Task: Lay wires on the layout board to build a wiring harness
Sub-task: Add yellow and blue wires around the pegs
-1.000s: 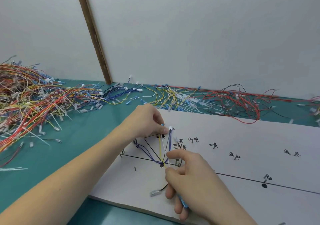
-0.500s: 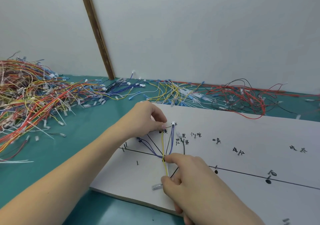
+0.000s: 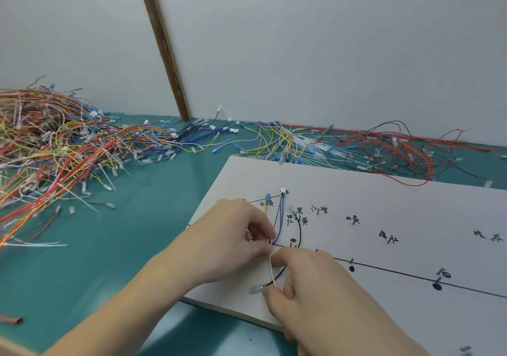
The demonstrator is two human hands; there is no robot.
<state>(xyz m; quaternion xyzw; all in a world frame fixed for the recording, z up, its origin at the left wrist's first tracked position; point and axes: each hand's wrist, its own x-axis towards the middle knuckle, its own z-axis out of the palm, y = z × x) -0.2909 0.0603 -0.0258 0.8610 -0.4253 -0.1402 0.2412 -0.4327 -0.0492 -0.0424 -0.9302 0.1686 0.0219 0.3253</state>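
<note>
White layout board [image 3: 384,199] lies on your teal desk [image 3: 137,232], near-right, w/ black route lines, dots and handwritten marks drawn on it. Your left hand [image 3: 227,243] sits at the board's left end, fingers curled, thumb and forefinger pinching the yellow wire [image 3: 271,268] just where the lines meet. Your right hand [image 3: 310,292] is right beside it, nearer you, also pinching that same yellow wire lower down; the two hands are almost touching, so both are clamped on the one strand. From the left-hand pinch the wire runs away from you to a blue terminal [image 3: 268,197] at the far mark. Next to it, on the right, a blue wire pair [image 3: 279,221] climbs to a white connector [image 3: 282,190]. A black wire [image 3: 299,228] curves further right, passes under your right hand's fingers, and a clear terminal [image 3: 256,289] lies at the near edge; can't tell which wire it ends. Far left on the desk: big tangled wire pile [image 3: 55,150], mostly red, yellow, white. Along the far wall: yellow-and-white loose wires [image 3: 285,141] and red-and-black loose wires [image 3: 397,150]. A wooden strip [image 3: 162,45] leans up the wall.
</note>
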